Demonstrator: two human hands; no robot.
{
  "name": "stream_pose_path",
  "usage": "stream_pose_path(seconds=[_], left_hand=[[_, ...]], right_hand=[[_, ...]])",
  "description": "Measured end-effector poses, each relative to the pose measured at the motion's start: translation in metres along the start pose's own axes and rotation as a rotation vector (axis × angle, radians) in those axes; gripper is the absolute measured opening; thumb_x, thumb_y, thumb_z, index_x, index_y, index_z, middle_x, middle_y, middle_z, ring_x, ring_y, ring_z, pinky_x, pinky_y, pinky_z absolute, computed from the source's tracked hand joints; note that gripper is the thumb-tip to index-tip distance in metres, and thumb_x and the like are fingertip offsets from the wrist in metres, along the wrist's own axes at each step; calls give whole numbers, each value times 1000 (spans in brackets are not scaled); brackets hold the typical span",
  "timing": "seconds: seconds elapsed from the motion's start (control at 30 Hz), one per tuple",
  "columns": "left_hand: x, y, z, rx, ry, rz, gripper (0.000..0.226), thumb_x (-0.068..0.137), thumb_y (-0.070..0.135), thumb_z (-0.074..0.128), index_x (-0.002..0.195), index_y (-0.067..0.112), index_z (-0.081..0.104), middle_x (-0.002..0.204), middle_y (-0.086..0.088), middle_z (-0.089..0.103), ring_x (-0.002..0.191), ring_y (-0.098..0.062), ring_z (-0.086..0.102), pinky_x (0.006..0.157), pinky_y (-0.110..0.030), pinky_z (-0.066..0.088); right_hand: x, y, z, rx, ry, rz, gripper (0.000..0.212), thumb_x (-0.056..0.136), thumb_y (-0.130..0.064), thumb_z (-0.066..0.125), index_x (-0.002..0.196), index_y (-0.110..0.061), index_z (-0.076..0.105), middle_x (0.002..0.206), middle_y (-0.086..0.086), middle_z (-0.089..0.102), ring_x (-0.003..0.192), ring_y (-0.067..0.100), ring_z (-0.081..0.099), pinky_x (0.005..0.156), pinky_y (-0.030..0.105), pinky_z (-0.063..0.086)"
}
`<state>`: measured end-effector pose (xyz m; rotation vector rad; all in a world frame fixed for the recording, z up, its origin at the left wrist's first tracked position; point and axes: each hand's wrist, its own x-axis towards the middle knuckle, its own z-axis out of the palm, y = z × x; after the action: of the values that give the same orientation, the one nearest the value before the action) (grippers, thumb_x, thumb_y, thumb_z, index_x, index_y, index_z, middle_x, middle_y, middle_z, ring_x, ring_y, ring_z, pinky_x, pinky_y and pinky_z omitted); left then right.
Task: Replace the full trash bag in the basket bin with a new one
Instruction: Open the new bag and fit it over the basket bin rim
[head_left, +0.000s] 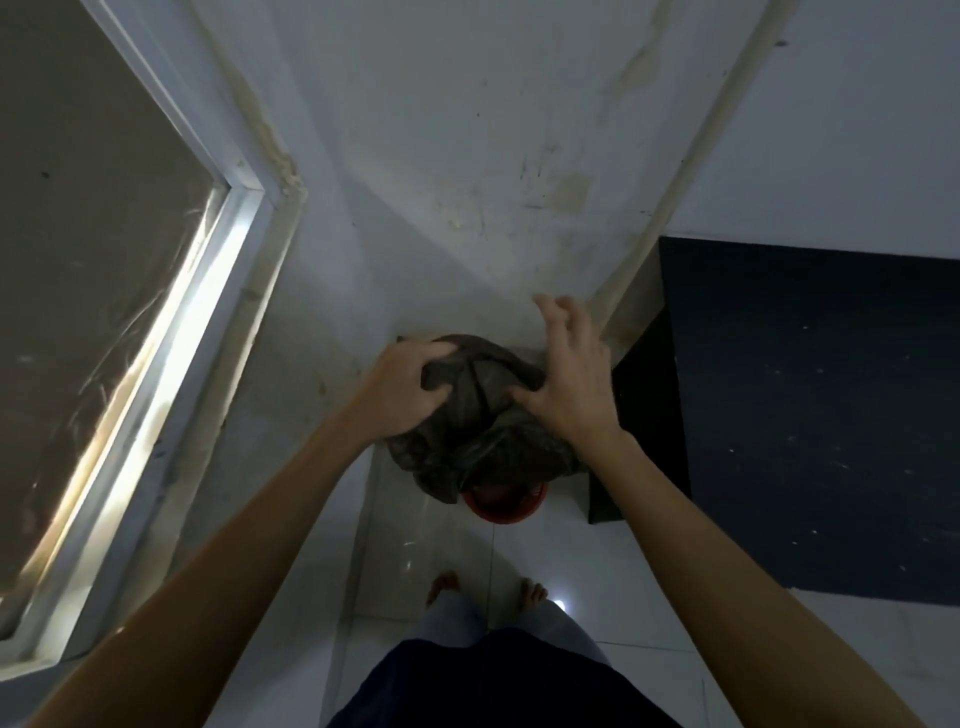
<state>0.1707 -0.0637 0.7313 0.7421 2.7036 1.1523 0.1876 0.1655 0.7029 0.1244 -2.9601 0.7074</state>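
A dark, crumpled trash bag (483, 415) bulges over a red basket bin (504, 504) that stands on the white tiled floor against the wall. Only the bin's near rim shows below the bag. My left hand (402, 389) grips a bunched fold at the bag's upper left. My right hand (566, 374) hovers at the bag's right side with fingers spread and bent; its thumb touches the plastic and the other fingers are lifted above it.
A white wall (493, 156) rises behind the bin. A window with a pale frame (156, 364) fills the left side. A dark blue panel (805, 415) stands close on the right. My bare feet (488, 592) are on the tiles just in front of the bin.
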Motion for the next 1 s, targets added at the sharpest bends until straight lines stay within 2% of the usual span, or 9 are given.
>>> stream_pose_path(seconds=[0.07,0.17,0.23,0.37,0.43,0.57,0.73,0.83,1.0], left_hand=[[-1,-3,-2,24,4,16,35,79,-7,67,112,4,71,118,-10,68,109,-27,65,94,-34,52],[-8,-25,-11,66,-69,21,39,77,-15,59,89,16,77,123,-5,65,116,-24,62,96,-36,50],[-15,-46,-15,148,-119,-1,41,75,-9,53,82,23,76,121,0,64,110,-23,63,89,-41,54],[-21,-79,-4,378,-170,-100,38,82,6,62,105,33,76,118,4,64,96,-21,66,76,-37,56],[-18,-94,9,452,-167,-140,38,80,8,67,112,28,75,112,-1,67,96,-25,66,77,-30,53],[-15,-124,45,545,-186,-306,38,74,2,61,109,12,71,103,-12,65,98,-37,61,78,-39,44],[-24,-166,103,500,-246,-493,49,80,8,61,128,11,54,128,-13,53,105,-41,60,77,-46,51],[-28,-188,143,434,-326,-568,66,83,10,61,145,16,40,144,-13,42,115,-42,57,87,-51,51],[-29,-203,201,257,-383,-596,76,80,8,62,149,19,32,141,-17,45,118,-44,54,92,-52,51]], right_hand=[[16,-5,15,38,-196,58,62,82,-34,77,139,-25,54,134,6,61,123,29,57,92,38,45],[22,-4,30,247,-168,180,20,87,-9,64,104,-18,70,101,7,73,97,28,68,71,30,47],[17,1,31,309,-108,190,18,88,-1,58,97,-16,64,95,9,70,89,27,66,68,30,44],[3,14,45,162,-99,150,11,93,-6,53,98,-10,62,95,5,55,83,28,58,66,29,35],[-6,23,56,64,-122,201,12,96,-11,52,102,-12,62,97,5,53,76,26,54,61,28,34],[-27,50,84,-93,-129,292,17,100,-17,48,108,-13,62,95,2,51,67,19,44,48,21,21],[-53,90,128,-166,-168,404,20,100,-17,49,111,-10,65,105,13,60,72,33,64,55,28,35],[-66,114,150,-207,-186,452,18,100,-17,51,110,-9,64,103,14,60,67,30,62,50,24,28],[-79,146,172,-193,-167,542,18,99,-15,52,111,-10,65,101,13,59,62,24,53,51,24,32]])
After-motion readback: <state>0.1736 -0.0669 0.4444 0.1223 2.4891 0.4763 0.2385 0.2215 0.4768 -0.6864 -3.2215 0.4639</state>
